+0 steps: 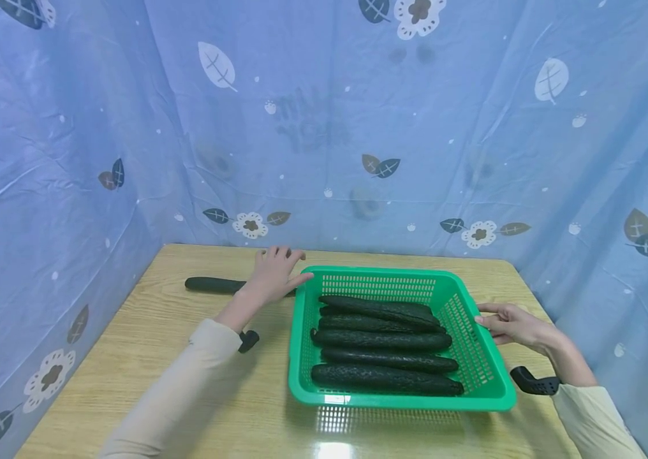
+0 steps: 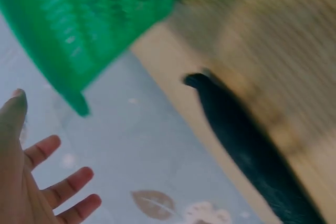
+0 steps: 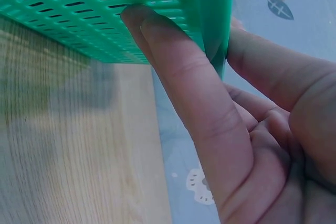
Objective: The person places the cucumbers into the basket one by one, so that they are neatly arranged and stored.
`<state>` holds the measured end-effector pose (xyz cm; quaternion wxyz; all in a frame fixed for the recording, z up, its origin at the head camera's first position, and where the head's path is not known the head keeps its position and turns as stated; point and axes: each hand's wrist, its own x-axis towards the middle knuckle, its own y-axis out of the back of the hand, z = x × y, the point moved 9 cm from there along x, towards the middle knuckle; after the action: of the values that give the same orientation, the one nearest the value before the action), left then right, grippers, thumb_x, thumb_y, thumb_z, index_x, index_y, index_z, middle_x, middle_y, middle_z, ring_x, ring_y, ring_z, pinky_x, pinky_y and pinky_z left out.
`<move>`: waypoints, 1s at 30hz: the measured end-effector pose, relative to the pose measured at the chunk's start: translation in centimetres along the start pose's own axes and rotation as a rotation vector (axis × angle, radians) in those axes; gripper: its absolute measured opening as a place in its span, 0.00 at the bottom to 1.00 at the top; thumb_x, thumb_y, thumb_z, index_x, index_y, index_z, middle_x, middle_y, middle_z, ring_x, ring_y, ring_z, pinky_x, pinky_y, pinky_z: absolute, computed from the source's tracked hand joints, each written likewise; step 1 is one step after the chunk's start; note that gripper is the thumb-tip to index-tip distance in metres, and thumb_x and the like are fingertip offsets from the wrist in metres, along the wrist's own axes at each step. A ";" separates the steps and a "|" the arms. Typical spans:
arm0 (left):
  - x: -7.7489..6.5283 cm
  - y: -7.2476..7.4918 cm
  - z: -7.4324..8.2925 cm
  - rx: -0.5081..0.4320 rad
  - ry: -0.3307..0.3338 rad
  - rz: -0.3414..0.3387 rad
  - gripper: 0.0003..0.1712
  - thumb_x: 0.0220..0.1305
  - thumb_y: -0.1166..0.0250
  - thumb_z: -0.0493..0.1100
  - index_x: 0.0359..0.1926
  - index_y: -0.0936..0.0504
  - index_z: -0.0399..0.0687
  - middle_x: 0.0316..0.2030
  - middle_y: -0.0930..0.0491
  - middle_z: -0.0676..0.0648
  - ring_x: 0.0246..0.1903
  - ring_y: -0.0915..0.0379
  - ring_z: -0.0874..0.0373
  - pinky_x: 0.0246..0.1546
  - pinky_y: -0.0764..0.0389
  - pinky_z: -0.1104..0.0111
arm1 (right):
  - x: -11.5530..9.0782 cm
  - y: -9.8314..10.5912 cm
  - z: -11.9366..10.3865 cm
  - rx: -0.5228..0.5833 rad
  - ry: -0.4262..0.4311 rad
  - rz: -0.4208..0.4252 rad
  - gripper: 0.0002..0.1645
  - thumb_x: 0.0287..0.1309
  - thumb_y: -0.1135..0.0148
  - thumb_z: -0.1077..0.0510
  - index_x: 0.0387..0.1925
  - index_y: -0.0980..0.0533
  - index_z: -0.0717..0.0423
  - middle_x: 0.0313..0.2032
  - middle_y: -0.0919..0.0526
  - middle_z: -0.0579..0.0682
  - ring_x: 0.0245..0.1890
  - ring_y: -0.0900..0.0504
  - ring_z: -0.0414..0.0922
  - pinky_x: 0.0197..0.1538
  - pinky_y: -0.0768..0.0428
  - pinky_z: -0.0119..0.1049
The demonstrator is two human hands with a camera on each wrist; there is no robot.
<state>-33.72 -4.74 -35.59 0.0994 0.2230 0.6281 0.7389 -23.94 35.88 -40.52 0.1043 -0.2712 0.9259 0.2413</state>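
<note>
A green plastic basket (image 1: 404, 401) with slotted walls holds several dark green cucumbers (image 1: 381, 339), lying side by side. My right hand (image 1: 519, 328) grips the rim on its right side. In the right wrist view the thumb is at the rim (image 3: 212, 19) and the fingers reach beneath it against the slotted wall. My left hand (image 1: 273, 275) is by the far left corner, fingers spread; the left wrist view shows it apart from the basket (image 2: 100, 40). Another cucumber (image 1: 212, 285) lies on the table behind the left hand, partly hidden by it.
The wooden table (image 1: 123, 363) ends at the back against a blue curtain (image 1: 312, 178) with leaf and flower prints, which also hangs at both sides. Dark wrist-worn devices (image 1: 533, 382) sit on both wrists.
</note>
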 end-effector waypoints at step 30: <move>-3.0 -7.3 -12.7 -0.039 0.222 -0.067 0.36 0.63 0.53 0.70 0.62 0.35 0.53 0.51 0.36 0.37 0.53 0.43 0.36 0.54 0.47 0.35 | 0.0 -0.1 0.2 0.032 0.029 -0.019 0.39 0.70 0.56 0.56 0.66 0.61 0.78 0.50 0.21 0.60 0.44 0.17 0.46 0.46 0.20 0.40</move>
<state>-37.81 -15.79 -44.75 0.0580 0.1166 0.6278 0.7674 -23.84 35.91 -40.71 0.0974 -0.2818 0.9284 0.2215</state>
